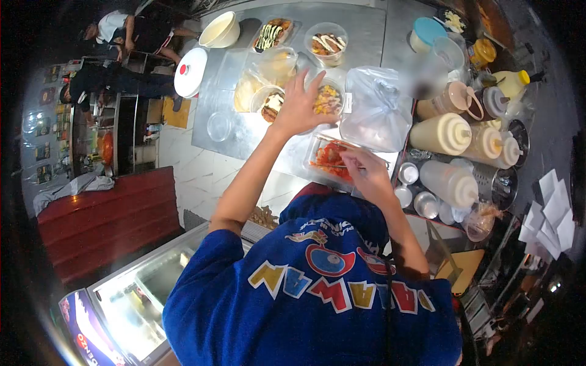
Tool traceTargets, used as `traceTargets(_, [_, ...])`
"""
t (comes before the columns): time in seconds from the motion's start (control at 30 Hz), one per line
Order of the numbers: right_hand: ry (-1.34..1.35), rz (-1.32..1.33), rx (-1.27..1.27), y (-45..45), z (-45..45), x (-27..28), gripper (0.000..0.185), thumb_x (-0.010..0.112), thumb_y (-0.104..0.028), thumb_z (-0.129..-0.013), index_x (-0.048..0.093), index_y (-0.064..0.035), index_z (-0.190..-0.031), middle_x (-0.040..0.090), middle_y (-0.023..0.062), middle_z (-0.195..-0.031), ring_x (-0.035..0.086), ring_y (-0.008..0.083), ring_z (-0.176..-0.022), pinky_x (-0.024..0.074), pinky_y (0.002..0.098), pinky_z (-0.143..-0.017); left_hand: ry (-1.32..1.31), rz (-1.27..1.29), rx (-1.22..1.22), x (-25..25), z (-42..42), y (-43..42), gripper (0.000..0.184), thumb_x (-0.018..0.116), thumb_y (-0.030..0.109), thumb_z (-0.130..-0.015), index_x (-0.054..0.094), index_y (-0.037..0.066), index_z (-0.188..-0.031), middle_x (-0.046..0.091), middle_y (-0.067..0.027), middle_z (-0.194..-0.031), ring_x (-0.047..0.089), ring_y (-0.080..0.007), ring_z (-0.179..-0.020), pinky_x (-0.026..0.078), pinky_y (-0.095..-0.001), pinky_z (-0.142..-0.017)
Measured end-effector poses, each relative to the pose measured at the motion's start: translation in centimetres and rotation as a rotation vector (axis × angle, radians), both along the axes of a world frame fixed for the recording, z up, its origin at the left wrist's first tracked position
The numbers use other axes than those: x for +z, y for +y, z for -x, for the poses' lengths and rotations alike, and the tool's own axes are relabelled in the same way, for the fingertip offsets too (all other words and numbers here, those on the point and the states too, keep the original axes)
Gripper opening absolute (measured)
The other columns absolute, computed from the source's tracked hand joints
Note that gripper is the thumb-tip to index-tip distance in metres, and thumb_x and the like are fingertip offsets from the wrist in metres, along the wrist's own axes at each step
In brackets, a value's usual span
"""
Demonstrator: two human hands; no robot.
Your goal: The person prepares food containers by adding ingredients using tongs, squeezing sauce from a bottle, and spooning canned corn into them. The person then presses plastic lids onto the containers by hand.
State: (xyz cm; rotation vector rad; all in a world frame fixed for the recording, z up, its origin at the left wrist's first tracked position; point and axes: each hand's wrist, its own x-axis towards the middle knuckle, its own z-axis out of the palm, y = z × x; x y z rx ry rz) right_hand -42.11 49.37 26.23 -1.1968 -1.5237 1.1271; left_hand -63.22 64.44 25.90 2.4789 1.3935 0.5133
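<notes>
My left hand (pixel 299 105) is held with fingers spread over a round clear bowl (pixel 328 100) of food topped with yellow bits. Contact with its rim cannot be made out. Beneath my wrist is another round bowl (pixel 272 105) with brown food and white sauce. My right hand (pixel 368 174) is at the right side of a rectangular clear container (pixel 329 160) holding red-sauced food. Its fingers are bent together, and whatever they hold is too small to name. Behind it, a tied translucent plastic bag (pixel 377 110) stands on the metal table (pixel 360 30).
Sauce squeeze bottles (pixel 441 134) crowd the right side. Farther back are sauced food in a rectangular tub (pixel 271 35), a round bowl (pixel 326 44), a cream bucket (pixel 220 30) and a white lid (pixel 191 72). Two people (pixel 116 30) are at the upper left. A glass-topped freezer (pixel 143 293) stands lower left.
</notes>
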Motion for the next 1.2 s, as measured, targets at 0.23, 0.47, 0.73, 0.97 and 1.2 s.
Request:
traceTargets(0.23, [0.211,-0.008,-0.114,4.1,1.4,2.4,0.013,0.057,-0.006,-0.098,0.067,-0.0003,-0.103,0.068,0.0125,-0.091,0.070,0.0206,-0.084,0.0537,0.0304,-0.076,0.137,-0.197,0.126,-2.3,-3.8,1.0,0.071,0.054,0.060,-0.091,0.044,0.021,-0.150,0.032,-0.0218,-0.155,0.028,-0.0474,-0.142,0.015,-0.0677,-0.114])
traceTargets(0.47, [0.178,-0.017,-0.090,4.1,1.9,2.0,0.013,0.056,-0.004,-0.097,0.066,0.0012,-0.102,0.068,0.0132,-0.089,0.070,0.0221,-0.084,0.0538,0.0306,-0.076,0.181,-0.102,0.160,-4.3,-3.7,0.7,0.072,0.047,0.066,-0.091,0.040,0.029,-0.152,0.030,-0.0211,-0.158,0.026,-0.0476,-0.144,0.011,-0.0702,-0.113])
traceTargets(0.73, [-0.229,-0.347,-0.231,11.4,5.1,-3.5,0.036,0.055,-0.010,-0.095,0.053,0.0032,-0.129,0.057,0.0228,-0.128,0.055,0.0389,-0.120,0.0426,0.0416,-0.104,-0.428,0.028,0.212,-3.8,-2.0,1.3,0.057,0.033,0.042,-0.105,0.046,0.005,-0.146,0.047,-0.0210,-0.147,0.041,-0.0368,-0.138,0.029,-0.0437,-0.116])
traceTargets(0.97, [-0.663,-0.439,-0.074,13.7,7.6,-6.3,0.087,0.066,-0.047,-0.086,0.034,0.0083,-0.146,0.036,0.0278,-0.150,0.035,0.0425,-0.139,0.0257,0.0532,-0.115,-0.919,0.349,0.179,-4.2,0.3,1.8,0.067,0.020,0.049,-0.107,0.047,0.000,-0.143,0.050,-0.0163,-0.146,0.044,-0.0297,-0.138,0.027,-0.0401,-0.118])
traceTargets(1.2, [-0.893,-0.182,-0.001,13.9,8.5,-4.6,0.106,0.070,-0.064,-0.077,0.032,0.0047,-0.149,0.033,0.0258,-0.153,0.032,0.0422,-0.142,0.0239,0.0562,-0.115,-1.067,0.399,0.077,-0.9,5.0,1.6,0.060,0.033,0.048,-0.107,0.060,0.000,-0.130,0.060,-0.0136,-0.134,0.050,-0.0243,-0.130,0.033,-0.0382,-0.113])
